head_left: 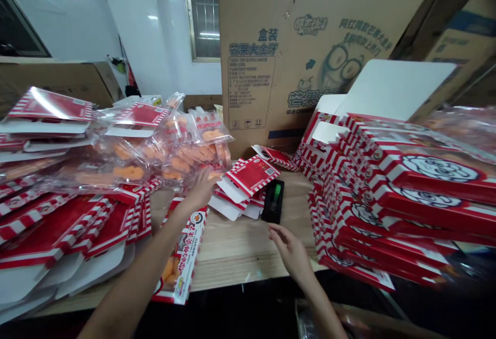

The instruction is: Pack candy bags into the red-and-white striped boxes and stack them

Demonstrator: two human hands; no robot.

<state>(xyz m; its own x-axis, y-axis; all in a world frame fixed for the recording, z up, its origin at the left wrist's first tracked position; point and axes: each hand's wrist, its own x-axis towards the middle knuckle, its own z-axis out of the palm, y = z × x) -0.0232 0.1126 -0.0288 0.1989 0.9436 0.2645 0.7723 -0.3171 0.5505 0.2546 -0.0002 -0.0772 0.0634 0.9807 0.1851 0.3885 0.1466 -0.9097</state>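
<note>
My left hand (201,190) reaches forward with fingers spread toward a heap of clear bags of orange pieces (182,150) at the back of the wooden table (240,246). It holds nothing. My right hand (291,251) hovers open, palm down, just in front of a black tape dispenser with a green roll (273,201). A filled red-and-white window box (181,256) lies under my left forearm near the table's front edge. Flat red-and-white header cards (250,176) lie between the two hands.
Stacks of flat red-and-white cartons (58,225) fill the left side. A tall pile of folded red boxes with a cartoon face (391,194) stands at the right. Large printed cardboard cases (310,39) wall off the back.
</note>
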